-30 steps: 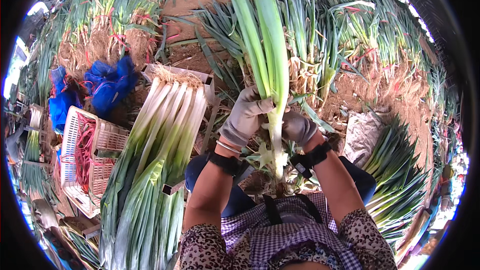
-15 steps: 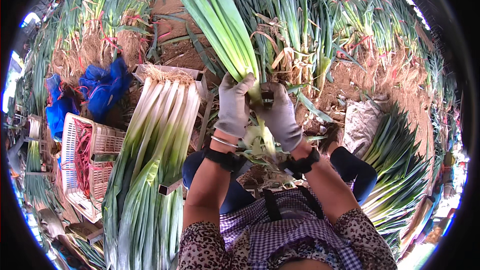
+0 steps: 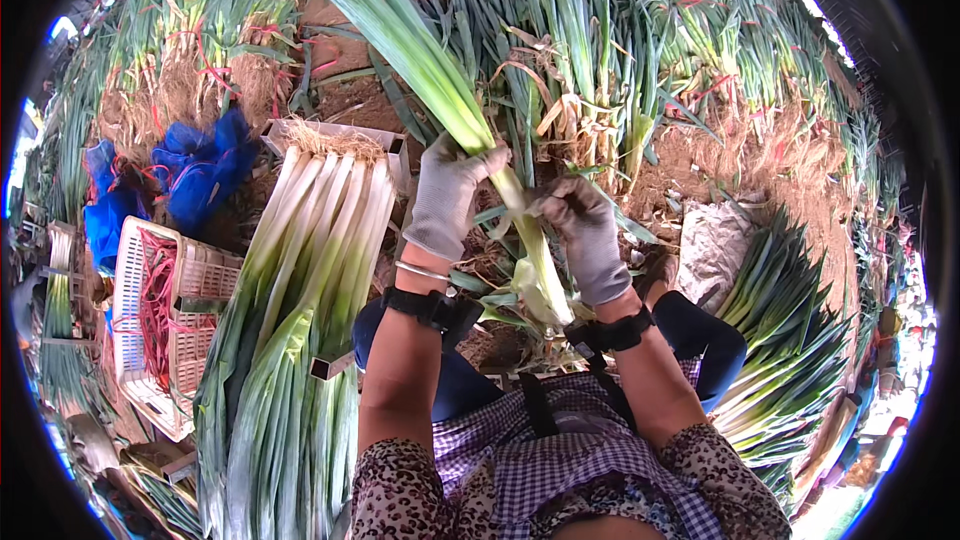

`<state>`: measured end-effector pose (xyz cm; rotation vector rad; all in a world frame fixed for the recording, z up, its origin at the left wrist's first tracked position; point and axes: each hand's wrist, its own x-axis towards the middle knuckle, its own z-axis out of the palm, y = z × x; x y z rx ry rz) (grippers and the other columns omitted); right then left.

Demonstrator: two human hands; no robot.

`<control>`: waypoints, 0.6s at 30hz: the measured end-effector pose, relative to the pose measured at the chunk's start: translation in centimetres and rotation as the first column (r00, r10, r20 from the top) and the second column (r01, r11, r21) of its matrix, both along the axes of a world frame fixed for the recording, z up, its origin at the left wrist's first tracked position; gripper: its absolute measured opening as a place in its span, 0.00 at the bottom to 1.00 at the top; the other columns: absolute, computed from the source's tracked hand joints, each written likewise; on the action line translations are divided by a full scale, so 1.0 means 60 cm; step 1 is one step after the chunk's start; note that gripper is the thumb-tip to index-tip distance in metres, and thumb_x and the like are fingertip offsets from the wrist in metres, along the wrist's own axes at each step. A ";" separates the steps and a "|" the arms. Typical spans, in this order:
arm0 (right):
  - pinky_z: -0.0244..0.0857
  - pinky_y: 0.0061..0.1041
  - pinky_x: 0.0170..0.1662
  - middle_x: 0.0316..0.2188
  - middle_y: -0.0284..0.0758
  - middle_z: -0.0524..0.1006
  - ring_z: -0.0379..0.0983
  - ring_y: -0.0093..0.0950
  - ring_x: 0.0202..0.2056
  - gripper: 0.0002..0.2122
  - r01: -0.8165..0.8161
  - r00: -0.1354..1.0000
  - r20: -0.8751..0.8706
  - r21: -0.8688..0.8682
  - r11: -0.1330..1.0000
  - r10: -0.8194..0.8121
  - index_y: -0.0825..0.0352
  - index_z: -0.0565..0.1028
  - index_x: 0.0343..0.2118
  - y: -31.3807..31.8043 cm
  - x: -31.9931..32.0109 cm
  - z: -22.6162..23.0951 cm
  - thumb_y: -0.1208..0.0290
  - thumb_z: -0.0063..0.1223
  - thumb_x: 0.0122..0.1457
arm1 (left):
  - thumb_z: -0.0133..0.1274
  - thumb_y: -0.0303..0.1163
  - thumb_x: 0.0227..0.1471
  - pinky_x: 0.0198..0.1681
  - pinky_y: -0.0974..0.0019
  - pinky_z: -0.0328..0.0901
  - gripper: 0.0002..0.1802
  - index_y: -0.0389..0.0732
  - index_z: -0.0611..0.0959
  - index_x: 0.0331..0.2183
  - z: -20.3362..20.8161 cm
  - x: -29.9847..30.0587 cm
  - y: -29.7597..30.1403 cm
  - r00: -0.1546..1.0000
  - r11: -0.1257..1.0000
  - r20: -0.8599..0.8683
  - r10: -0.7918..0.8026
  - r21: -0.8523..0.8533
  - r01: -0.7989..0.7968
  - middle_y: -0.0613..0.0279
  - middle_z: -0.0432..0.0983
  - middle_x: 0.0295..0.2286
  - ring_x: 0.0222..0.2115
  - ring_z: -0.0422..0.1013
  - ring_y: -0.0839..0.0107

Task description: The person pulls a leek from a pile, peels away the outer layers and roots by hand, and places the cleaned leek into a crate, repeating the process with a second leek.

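Observation:
A long leek (image 3: 415, 55) slants across the middle, green leaves up at the far left and pale stalk down toward my lap. My left hand (image 3: 445, 195), in a grey-white glove, is wrapped round the stalk just below the leaves. Just right of the stalk is my right hand (image 3: 585, 235), gloved too, with dirty fingertips curled together. What these fingers pinch, if anything, I cannot make out. Loose outer layers (image 3: 540, 290) peel away at the stalk's lower end. On my left, a row of trimmed leeks (image 3: 320, 210) lies on a metal frame (image 3: 400, 160), roots at the far end.
A white plastic basket (image 3: 190, 280) with red ties (image 3: 158, 290) stands at left, near a blue mesh bag (image 3: 205, 170). Rooted leek bundles (image 3: 590, 70) line the far side. Right of my knee lie a leek pile (image 3: 780, 340) and a pale sack (image 3: 715, 245).
My right hand has come off the stalk and moved slightly right and down. My left hand has shifted left with the leek, whose leaves now lean further left.

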<state>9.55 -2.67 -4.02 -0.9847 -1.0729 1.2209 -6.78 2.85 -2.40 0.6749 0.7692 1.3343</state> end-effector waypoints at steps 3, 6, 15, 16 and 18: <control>0.57 0.15 0.25 0.22 0.25 0.69 0.64 0.16 0.22 0.12 0.020 0.994 -0.104 0.037 0.999 -0.016 0.63 0.70 0.29 0.001 0.020 -0.005 0.60 0.57 0.54 | 0.57 0.20 0.46 0.35 0.66 0.72 0.13 0.33 0.76 0.37 -0.001 -0.007 0.002 1.000 0.999 -0.002 0.027 0.045 -0.026 0.57 0.77 0.30 0.31 0.75 0.68; 0.53 0.13 0.22 0.19 0.23 0.66 0.59 0.14 0.19 0.14 -0.251 0.942 -0.247 -0.063 0.966 0.229 0.63 0.71 0.29 -0.021 0.050 0.007 0.57 0.58 0.54 | 0.57 0.23 0.48 0.33 0.62 0.73 0.11 0.33 0.76 0.36 -0.005 -0.023 0.005 1.000 0.999 0.019 0.024 0.044 -0.025 0.57 0.76 0.29 0.31 0.75 0.65; 0.70 0.29 0.37 0.32 0.37 0.76 0.75 0.34 0.31 0.16 -0.172 0.462 0.882 -0.011 0.985 0.090 0.66 0.76 0.36 -0.078 0.128 -0.021 0.67 0.66 0.44 | 0.58 0.24 0.48 0.28 0.65 0.71 0.12 0.34 0.72 0.33 -0.002 -0.027 0.017 0.970 0.969 -0.037 0.239 0.079 -0.235 0.61 0.72 0.24 0.24 0.71 0.69; 0.69 0.30 0.42 0.39 0.39 0.74 0.73 0.34 0.39 0.23 -0.241 0.433 0.900 0.160 0.957 -0.042 0.65 0.74 0.42 -0.050 0.093 0.010 0.70 0.67 0.39 | 0.58 0.24 0.47 0.27 0.65 0.70 0.12 0.34 0.72 0.33 -0.005 -0.023 0.018 0.960 0.963 -0.090 0.266 0.074 -0.260 0.61 0.72 0.24 0.23 0.71 0.69; 0.65 0.32 0.50 0.48 0.40 0.68 0.67 0.39 0.49 0.27 -0.247 0.569 0.822 0.165 0.955 0.005 0.63 0.71 0.46 -0.006 0.006 0.053 0.73 0.66 0.39 | 0.60 0.25 0.45 0.26 0.68 0.68 0.14 0.35 0.73 0.34 -0.020 -0.021 0.021 0.954 0.955 -0.074 0.292 0.080 -0.286 0.62 0.72 0.25 0.23 0.71 0.71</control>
